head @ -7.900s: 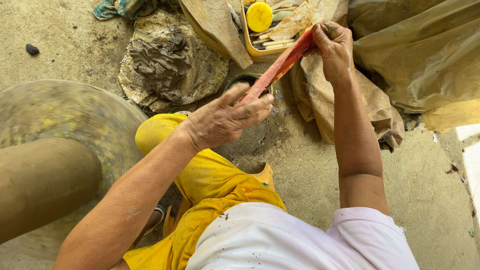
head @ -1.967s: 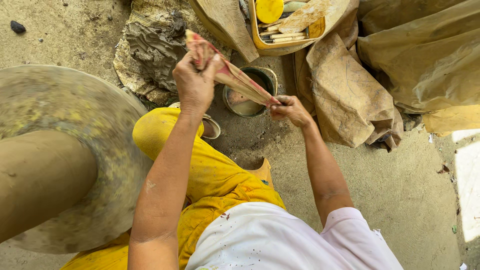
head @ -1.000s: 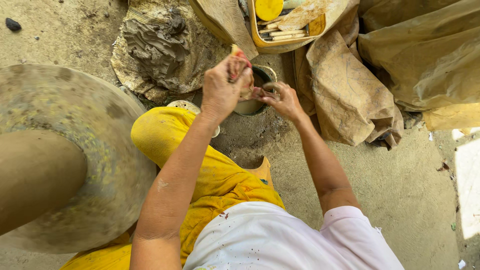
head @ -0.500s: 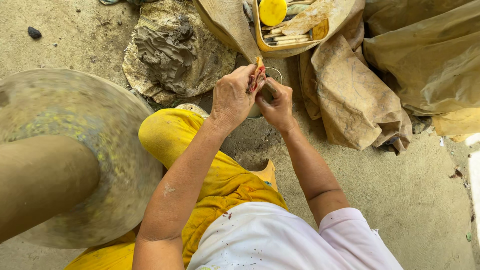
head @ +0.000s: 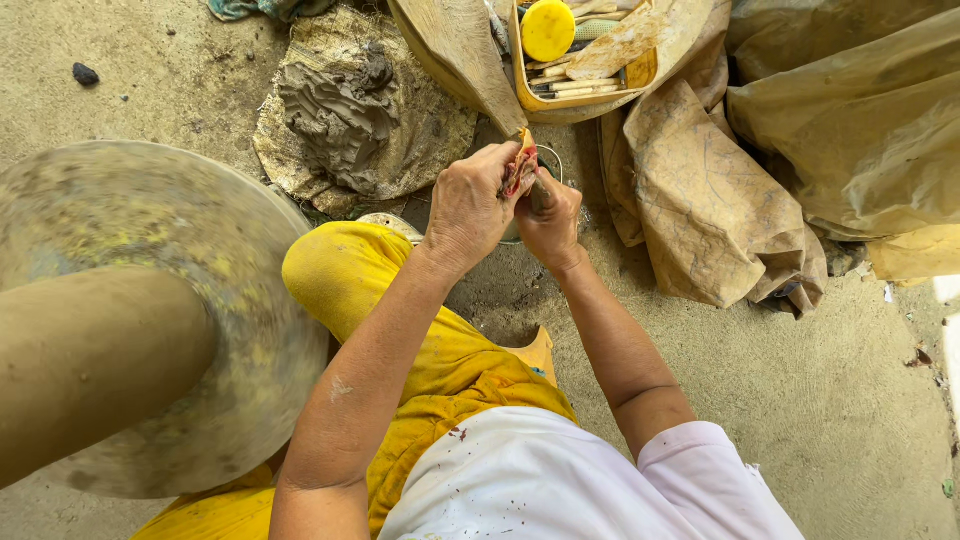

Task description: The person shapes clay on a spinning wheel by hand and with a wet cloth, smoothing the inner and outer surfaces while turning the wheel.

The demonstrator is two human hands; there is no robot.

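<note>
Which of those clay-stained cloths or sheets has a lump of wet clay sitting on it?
The round cloth on the ground left of the hands: a grey clay lump rests on it. The crumpled sheets on the right carry none.

Crumpled reddish cloth strip (head: 521,168), bunched upright

Squeezing a wet, reddish, clay-smeared strip of cloth (head: 520,168), limp and matt, between left hand (head: 470,205) and right hand (head: 548,218). Glinting faintly below: a small round metal bowl (head: 548,160) with a thin rim. Lying rough and damp on muddy sacking: a grey lump of clay (head: 335,100). Looking smooth and matt: a clay-coated round potter's wheel (head: 200,300). Crumpling stiffly: dusty tan plastic sheeting (head: 720,200).
</note>
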